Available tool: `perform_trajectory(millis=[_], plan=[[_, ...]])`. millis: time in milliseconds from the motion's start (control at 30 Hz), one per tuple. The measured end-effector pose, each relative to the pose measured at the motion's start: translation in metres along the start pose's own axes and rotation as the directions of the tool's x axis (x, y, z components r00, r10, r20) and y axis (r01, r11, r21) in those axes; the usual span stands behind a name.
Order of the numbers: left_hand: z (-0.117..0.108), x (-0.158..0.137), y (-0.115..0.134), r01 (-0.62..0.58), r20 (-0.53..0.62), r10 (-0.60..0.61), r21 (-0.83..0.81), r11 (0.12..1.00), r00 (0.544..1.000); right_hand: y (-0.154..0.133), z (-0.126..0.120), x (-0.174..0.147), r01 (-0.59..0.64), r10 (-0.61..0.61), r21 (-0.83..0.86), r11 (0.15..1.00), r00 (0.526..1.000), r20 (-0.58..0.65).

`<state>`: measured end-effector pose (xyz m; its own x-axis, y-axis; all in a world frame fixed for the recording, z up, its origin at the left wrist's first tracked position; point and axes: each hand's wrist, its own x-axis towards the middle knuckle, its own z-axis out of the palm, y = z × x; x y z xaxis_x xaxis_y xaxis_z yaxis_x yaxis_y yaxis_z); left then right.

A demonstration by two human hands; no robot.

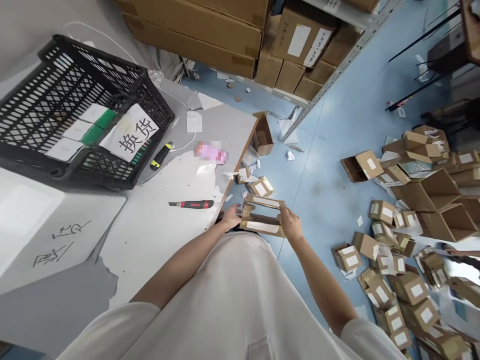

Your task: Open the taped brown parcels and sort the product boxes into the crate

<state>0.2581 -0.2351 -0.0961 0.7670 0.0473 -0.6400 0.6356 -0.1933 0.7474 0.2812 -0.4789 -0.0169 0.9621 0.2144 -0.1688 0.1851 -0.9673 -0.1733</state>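
Observation:
A small opened cardboard box (262, 227) with white labels is held low in front of my body, just off the desk's right edge. My right hand (291, 224) grips its right side, fingers over the rim. At its left end, my left hand (231, 217) has its fingers bent against the cardboard. Blue floor shows through the box's middle. On the desk beside my left arm lies a red and black utility knife (197, 204) with its blade out. Farther back are a yellow and black cutter (161, 156) and a blurred pink item (212, 152).
A black plastic crate (150, 105) holding small white and green boxes stands on the white desk (150, 250). Shelving with large cartons (195, 30) rises ahead. Small boxes (261, 187) lie on the floor below the desk edge; many opened cartons (420, 295) pile up at right.

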Motion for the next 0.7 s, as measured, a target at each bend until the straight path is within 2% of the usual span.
perform_trajectory(millis=[167,267,367,433,467,500,533,600,667,700], plan=[[-0.003,-0.008,-0.009,-0.089,-0.149,0.058,-0.207,0.974,0.987,0.013,0.009,0.017,0.159,-0.132,0.208,0.965,0.981,-0.140],[-0.018,-0.017,-0.010,-0.147,-0.213,0.087,-0.284,0.948,0.973,0.016,0.008,0.027,0.163,-0.116,0.262,0.951,0.975,-0.188],[-0.039,-0.032,-0.013,-0.197,-0.306,0.094,-0.327,0.924,0.947,0.011,0.007,0.041,0.140,-0.110,0.334,0.932,0.988,-0.108],[-0.053,-0.049,-0.018,-0.194,-0.383,0.058,-0.327,0.925,0.922,0.000,0.010,0.053,0.170,-0.192,0.360,0.917,0.981,0.025],[-0.061,-0.061,-0.022,-0.187,-0.429,0.028,-0.334,0.924,0.903,-0.009,0.012,0.060,0.207,-0.259,0.347,0.915,0.959,0.113],[-0.068,-0.074,-0.028,-0.182,-0.476,-0.002,-0.341,0.922,0.879,-0.021,0.016,0.067,0.264,-0.338,0.316,0.911,0.918,0.209],[-0.075,-0.090,-0.035,-0.179,-0.524,-0.029,-0.342,0.922,0.851,-0.035,0.019,0.074,0.345,-0.422,0.276,0.897,0.853,0.307],[-0.087,-0.127,-0.053,-0.162,-0.614,-0.072,-0.317,0.935,0.786,-0.071,0.028,0.088,0.546,-0.572,0.209,0.811,0.667,0.478],[-0.098,-0.167,-0.073,-0.105,-0.694,-0.117,-0.268,0.958,0.710,-0.116,0.035,0.099,0.728,-0.664,0.171,0.664,0.469,0.582],[-0.101,-0.188,-0.084,-0.068,-0.734,-0.142,-0.249,0.966,0.664,-0.142,0.038,0.103,0.798,-0.698,0.161,0.580,0.386,0.603]])
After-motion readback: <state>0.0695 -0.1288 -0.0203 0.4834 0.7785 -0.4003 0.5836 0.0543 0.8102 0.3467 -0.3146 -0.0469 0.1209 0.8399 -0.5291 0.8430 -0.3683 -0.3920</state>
